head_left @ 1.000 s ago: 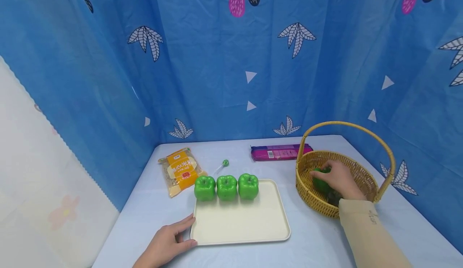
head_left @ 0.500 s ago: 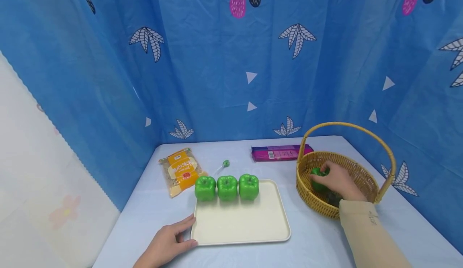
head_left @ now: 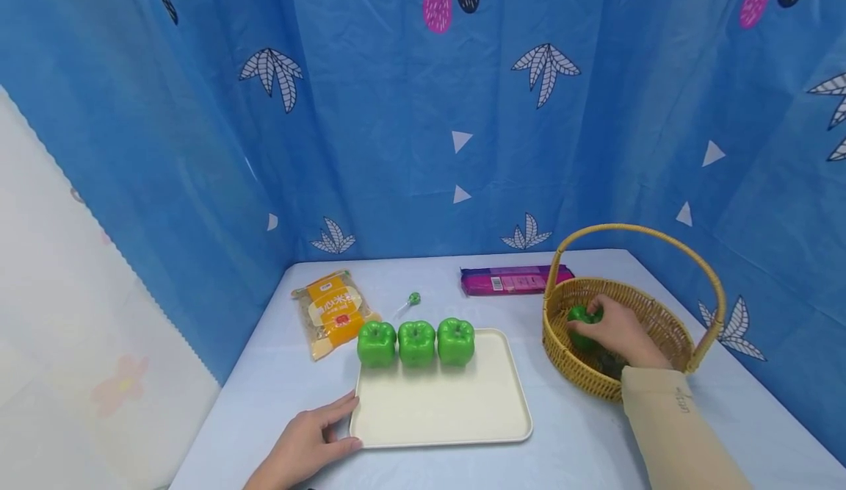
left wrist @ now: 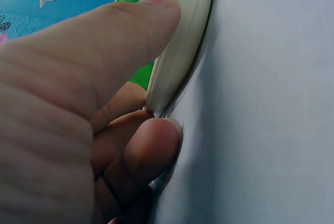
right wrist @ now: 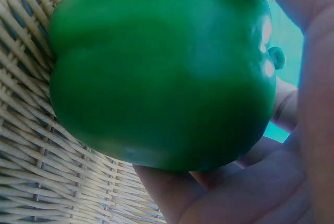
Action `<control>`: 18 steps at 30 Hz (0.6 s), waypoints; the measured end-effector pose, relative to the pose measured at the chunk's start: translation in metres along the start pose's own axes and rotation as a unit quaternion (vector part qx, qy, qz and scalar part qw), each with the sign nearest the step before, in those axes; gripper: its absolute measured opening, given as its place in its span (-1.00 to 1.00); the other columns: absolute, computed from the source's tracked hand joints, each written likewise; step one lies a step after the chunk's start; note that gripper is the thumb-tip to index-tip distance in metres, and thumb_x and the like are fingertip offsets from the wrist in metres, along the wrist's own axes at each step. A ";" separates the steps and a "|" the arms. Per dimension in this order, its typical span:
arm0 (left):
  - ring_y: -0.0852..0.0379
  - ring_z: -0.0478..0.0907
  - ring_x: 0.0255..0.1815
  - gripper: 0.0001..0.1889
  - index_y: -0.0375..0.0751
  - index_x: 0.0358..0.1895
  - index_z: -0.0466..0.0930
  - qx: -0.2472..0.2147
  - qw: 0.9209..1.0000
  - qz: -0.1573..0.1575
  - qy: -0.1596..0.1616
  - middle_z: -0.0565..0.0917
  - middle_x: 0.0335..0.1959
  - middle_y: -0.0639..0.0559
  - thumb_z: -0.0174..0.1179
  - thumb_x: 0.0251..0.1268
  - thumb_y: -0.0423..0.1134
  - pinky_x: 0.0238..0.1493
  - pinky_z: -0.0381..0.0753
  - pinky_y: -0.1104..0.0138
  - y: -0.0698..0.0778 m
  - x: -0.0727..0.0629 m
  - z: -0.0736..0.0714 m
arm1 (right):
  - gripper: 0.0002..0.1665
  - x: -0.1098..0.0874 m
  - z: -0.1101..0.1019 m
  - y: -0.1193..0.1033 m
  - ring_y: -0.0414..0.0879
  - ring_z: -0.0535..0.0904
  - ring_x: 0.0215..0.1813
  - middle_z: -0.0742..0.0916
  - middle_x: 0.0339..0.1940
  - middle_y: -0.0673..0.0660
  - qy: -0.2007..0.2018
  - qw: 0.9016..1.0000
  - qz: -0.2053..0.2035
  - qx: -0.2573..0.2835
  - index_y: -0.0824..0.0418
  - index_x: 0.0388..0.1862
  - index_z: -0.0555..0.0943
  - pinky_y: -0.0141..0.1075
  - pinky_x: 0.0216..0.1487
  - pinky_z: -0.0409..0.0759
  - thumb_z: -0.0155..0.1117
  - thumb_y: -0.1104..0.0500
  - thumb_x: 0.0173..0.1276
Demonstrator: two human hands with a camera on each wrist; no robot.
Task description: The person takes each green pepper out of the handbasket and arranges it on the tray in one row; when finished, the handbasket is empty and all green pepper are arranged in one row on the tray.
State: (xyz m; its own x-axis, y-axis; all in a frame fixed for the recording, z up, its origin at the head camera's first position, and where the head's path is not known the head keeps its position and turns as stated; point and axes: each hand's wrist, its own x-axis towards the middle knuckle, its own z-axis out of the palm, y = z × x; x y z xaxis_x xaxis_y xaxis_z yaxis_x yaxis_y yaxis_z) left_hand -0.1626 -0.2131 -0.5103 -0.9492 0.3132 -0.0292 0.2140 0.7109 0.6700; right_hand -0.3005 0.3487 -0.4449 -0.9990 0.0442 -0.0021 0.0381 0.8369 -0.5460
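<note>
In the head view my right hand (head_left: 617, 330) reaches into the yellow wicker basket (head_left: 575, 376) and grips a green bell pepper (head_left: 583, 339). The right wrist view shows that pepper (right wrist: 162, 78) close up, thumb and fingers around it, its stem pointing toward the palm and the woven wall beside it. My left hand (head_left: 305, 438) holds the cream tray (head_left: 443, 416) at its near left corner; in the left wrist view the thumb lies on the rim (left wrist: 182, 46), the other fingers curled by the corner. Three green bell peppers (head_left: 416, 344) stand in a row along the tray's far side.
An orange bag of grain (head_left: 333, 310) lies behind the tray on the left, with a green lollipop (head_left: 413, 299) beside it. At the back lies a purple packet (head_left: 509, 280). The basket's tall handle (head_left: 634, 227) arches over the right hand. Blue curtains (head_left: 423, 123) surround the table.
Inside the basket, the right hand's pepper has shifted slightly and more of its top shows. The left hand stays at the tray's corner; the tray and its three peppers keep their places.
</note>
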 end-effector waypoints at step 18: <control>0.32 0.43 -0.58 -0.17 -0.04 0.44 0.52 -0.009 1.000 -0.003 -0.004 0.53 0.45 0.02 0.41 0.15 0.30 -0.50 0.46 0.40 -0.002 0.000 0.000 | -0.20 -0.034 -0.019 -0.090 0.10 0.58 -0.12 0.67 -0.05 0.29 0.022 0.995 -0.091 0.043 0.23 0.04 0.49 -0.17 -0.26 0.66 0.49 -0.37 0.21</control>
State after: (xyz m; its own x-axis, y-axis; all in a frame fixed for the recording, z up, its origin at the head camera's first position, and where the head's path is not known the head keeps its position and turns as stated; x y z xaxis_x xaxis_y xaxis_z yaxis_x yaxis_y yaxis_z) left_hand -0.1632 -0.2142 -0.5120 -0.9486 0.3140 -0.0404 0.2030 0.7012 0.6834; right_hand -0.2696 0.2824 -0.3792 -0.9871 -0.0793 0.1393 -0.1481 0.7837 -0.6033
